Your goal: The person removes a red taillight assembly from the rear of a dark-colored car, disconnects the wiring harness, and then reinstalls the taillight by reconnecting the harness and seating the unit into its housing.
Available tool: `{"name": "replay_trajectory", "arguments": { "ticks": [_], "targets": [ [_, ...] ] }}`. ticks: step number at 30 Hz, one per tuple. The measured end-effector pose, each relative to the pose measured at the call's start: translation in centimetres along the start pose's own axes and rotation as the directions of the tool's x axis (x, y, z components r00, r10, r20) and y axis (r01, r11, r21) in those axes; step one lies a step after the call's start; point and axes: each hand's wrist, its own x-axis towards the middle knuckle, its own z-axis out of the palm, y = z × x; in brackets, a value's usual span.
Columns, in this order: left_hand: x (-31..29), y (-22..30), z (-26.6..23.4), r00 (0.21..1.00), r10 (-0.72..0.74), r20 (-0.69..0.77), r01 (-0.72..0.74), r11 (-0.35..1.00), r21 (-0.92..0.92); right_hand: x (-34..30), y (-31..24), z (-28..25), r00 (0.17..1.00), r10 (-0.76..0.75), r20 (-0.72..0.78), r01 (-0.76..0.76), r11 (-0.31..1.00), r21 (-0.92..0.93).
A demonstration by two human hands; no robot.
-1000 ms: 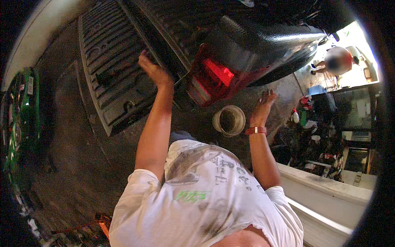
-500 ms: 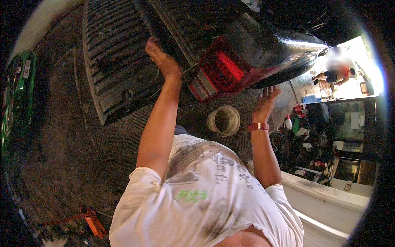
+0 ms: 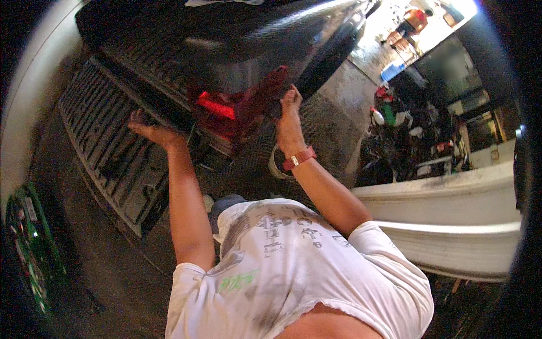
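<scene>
My left hand [image 3: 151,130] is open, fingers stretched out, over the inner side of the lowered, ribbed black tailgate [image 3: 93,116] of a pickup, close to the gap by the bed. My right hand [image 3: 291,120], below a wrist with a red-banded watch [image 3: 299,158], reaches up to the outer edge of the red tail light [image 3: 223,113]. Its fingers are apart, against or very near the dark body corner; exact contact is hard to make out. The tail light sits in the dark side panel [image 3: 271,42] of the truck, between my two hands.
Behind my right wrist a round bucket [image 3: 275,166] stands on the floor, partly hidden. White panels [image 3: 440,195] lie to the right, with cluttered bottles and parts [image 3: 395,121] beyond. A green glossy part [image 3: 28,237] is at the left. Another person [image 3: 415,22] is far off, upper right.
My view has turned, so the truck appears shifted left. My right hand has come up from beside the bumper to the tail light's outer edge. My left hand remains at the tailgate, fingers out.
</scene>
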Motion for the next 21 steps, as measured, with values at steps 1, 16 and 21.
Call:
{"name": "replay_trajectory", "arguments": {
  "ticks": [1,16,21],
  "targets": [
    [0.5,-0.7,-0.3,0.999,-0.013,0.036,0.014,1.0,-0.018,-0.2,0.2,-0.4,0.998,0.05,0.027,-0.049,0.999,-0.011],
    [-8.8,-3.1,3.1,0.924,-0.058,0.379,-0.046,0.965,0.259,0.6,3.4,-0.3,0.959,-0.269,0.086,0.282,0.904,-0.321],
    [-12.9,-2.2,0.2,0.818,-0.105,0.566,-0.157,0.905,0.395,-1.1,1.0,-1.4,0.986,-0.159,0.051,0.166,0.927,-0.335]
  ]
}}
